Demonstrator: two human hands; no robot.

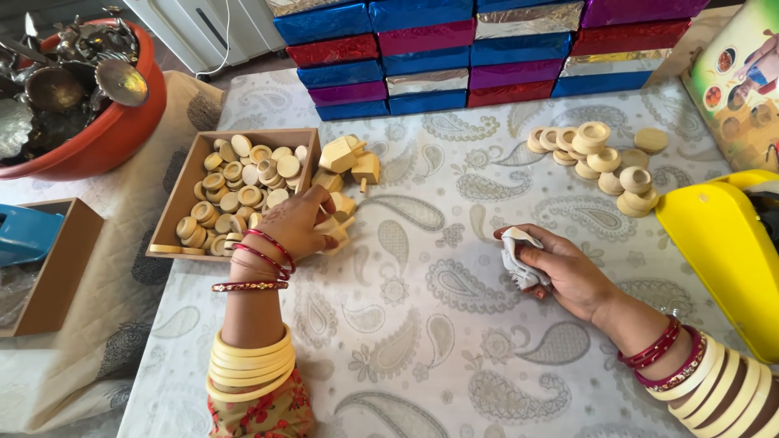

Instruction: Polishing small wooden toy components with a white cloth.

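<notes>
Left hand (299, 223), centre left of the frame: grip closed over pale wooden blocks (345, 166) heaped just beside a shallow wooden tray (173, 207) of small wooden rings (243, 182); right hand (568, 272), centre right: grip clamped on a crumpled white cloth (515, 255), resting on the paisley-covered worktop (422, 324); loose wooden rings (604, 162), upper right, well apart from both hands; stacked foil-wrapped boxes (479, 53), top centre; red bowl (122, 122) of metal pieces, upper left; yellow plastic object (722, 243), right edge.
</notes>
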